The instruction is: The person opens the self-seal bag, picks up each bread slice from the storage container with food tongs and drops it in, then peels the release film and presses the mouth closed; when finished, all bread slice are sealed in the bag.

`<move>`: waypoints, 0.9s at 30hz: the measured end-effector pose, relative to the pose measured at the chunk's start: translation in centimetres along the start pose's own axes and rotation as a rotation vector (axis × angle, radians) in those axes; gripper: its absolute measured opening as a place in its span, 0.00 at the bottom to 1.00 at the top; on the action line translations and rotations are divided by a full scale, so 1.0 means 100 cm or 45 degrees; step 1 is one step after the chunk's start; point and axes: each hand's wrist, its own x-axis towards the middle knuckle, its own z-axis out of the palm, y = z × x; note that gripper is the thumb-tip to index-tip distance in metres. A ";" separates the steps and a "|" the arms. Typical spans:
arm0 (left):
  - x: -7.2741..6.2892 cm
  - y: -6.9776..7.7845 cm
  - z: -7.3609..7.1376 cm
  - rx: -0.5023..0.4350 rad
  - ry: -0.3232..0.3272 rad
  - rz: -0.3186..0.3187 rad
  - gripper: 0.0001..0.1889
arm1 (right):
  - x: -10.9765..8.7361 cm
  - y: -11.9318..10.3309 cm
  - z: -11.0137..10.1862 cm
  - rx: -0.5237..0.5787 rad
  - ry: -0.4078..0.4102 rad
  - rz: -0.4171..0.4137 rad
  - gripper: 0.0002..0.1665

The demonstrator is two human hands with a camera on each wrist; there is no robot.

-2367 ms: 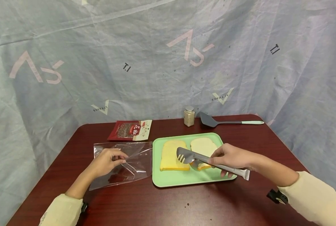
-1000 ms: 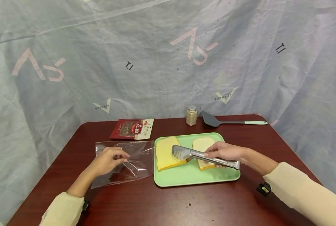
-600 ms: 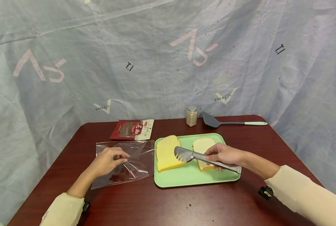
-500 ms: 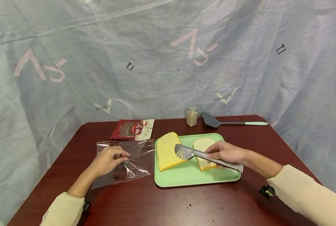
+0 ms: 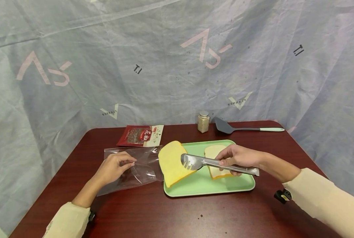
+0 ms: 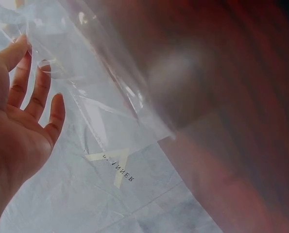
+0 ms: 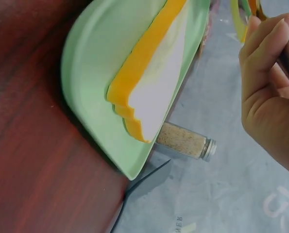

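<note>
In the head view my right hand (image 5: pixel 243 157) grips steel tongs (image 5: pixel 218 163), whose slotted head clamps the right edge of a yellowish bread slice (image 5: pixel 172 162). That slice is tilted and overlaps the left rim of a light green tray (image 5: pixel 192 188). A second bread slice (image 5: pixel 214 153) lies on the tray, partly behind my right hand. At the left, my left hand (image 5: pixel 112 168) pinches the upper layer of a clear plastic bag (image 5: pixel 144 168) between thumb and fingertips. The left wrist view shows the lifted plastic (image 6: pixel 105 73) by the thumb, with the other fingers (image 6: pixel 57 114) loosely spread.
Behind the bag lies a red spice packet (image 5: pixel 139 136). A glass jar (image 5: pixel 203 123) with a metal lid stands at the table's back edge, and a grey spatula (image 5: pixel 224 127) with a pale green handle lies right of it. A grey cloth (image 5: pixel 165 66) hangs behind the table.
The tongs have taken hold of the left bread slice, raised and tilted it, and moved it left past the tray's rim toward the bag. My left hand keeps pinching the bag.
</note>
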 end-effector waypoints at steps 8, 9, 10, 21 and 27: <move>-0.001 0.000 0.001 -0.026 -0.012 0.001 0.10 | 0.027 0.001 -0.009 -0.008 -0.146 0.034 0.21; -0.001 -0.001 0.002 -0.023 -0.004 0.006 0.10 | 0.030 0.001 -0.011 -0.013 -0.159 0.044 0.20; -0.002 -0.001 0.003 -0.022 0.003 0.014 0.10 | 0.033 0.001 -0.012 -0.021 -0.172 0.051 0.19; -0.001 -0.001 0.005 -0.017 0.033 0.104 0.10 | 0.074 -0.015 -0.032 -0.106 -0.305 0.121 0.15; -0.001 -0.001 0.005 -0.035 0.011 0.107 0.10 | 0.093 -0.025 -0.040 -0.144 -0.397 0.117 0.15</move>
